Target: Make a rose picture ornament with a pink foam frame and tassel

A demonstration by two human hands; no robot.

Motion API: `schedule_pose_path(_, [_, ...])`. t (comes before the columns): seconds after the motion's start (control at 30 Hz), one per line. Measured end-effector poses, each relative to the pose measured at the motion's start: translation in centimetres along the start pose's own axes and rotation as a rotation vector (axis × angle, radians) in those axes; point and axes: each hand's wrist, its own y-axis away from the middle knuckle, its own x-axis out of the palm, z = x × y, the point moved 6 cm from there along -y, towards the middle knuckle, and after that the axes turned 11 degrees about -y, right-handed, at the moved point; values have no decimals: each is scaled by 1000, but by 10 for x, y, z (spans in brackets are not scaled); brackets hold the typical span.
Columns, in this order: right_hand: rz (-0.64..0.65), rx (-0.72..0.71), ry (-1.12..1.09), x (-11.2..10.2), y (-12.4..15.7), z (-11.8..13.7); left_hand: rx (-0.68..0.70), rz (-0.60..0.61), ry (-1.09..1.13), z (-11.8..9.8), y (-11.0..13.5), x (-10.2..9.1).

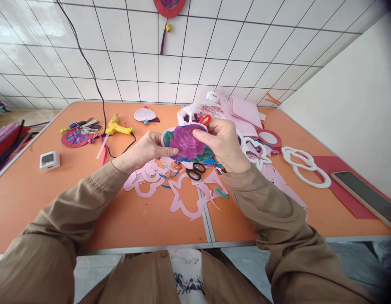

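Observation:
Between both hands, above the table, is a purple flower-patterned fabric piece [186,142] with green leaves and a pale edge. My left hand [144,151] pinches its left side, thumb across the front. At its right side my right hand [221,141] grips it, the thumb lying on the flower. Behind the right fingers shows a red-orange loop [205,119]; I cannot tell whether it is held. Below the piece lie black-handled scissors [196,171], partly hidden, among cut pink scraps [185,202]. A small green clip [221,193] rests near them.
A yellow glue gun [118,126] with a cord, a round red piece with keys [77,137] and a white device [50,160] stand left. Pink sheets [244,110] and a plastic bag [198,110] lie behind. White rings [311,177] and a phone [366,194] are at right.

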Motion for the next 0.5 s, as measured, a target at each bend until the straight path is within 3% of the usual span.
schedule_pose_path(0.2, [48,-5,-41,1,-2,-3,-17,-30,-86,2,-1,-3])
schedule_pose_path(0.5, [190,9,47,18,6,-1,42,25,-179,-26,7,-2])
